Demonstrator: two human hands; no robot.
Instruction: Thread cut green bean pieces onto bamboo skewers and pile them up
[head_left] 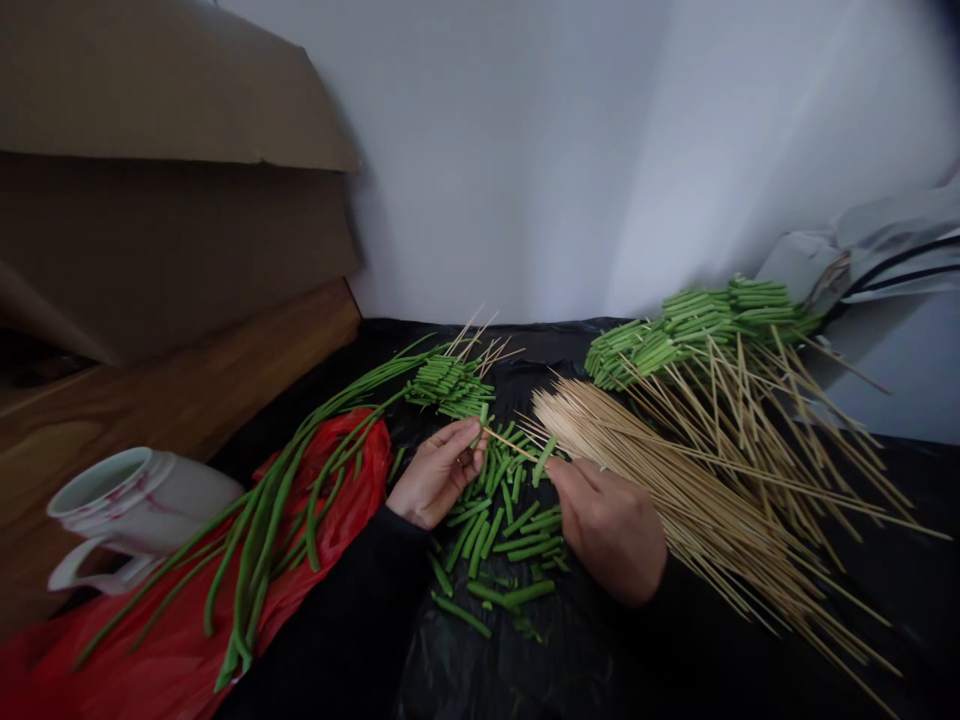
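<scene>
While a cardboard box (172, 80) stands beyond its left edge, a black plastic sheet (510, 685) carries most of the work. Along its left side spreads a red plastic bag (165, 670), with long green beans (259, 540) draped over it. Bare bamboo skewers (675, 470) fan toward the near right corner; behind them, by the far right corner, lies a heap of skewered beans (697, 325). Just beside the bag is a white mug (180, 490). A smaller skewered stack (454, 387) rests near the far edge, left of centre. Cut bean pieces (480, 548) scatter below the hands. The right hand (615, 525) grasps a single skewer (510, 443), one piece crosswise on it by the fingertips; the left hand (435, 475) pinches another bean piece (484, 412) at the skewer's other end.
</scene>
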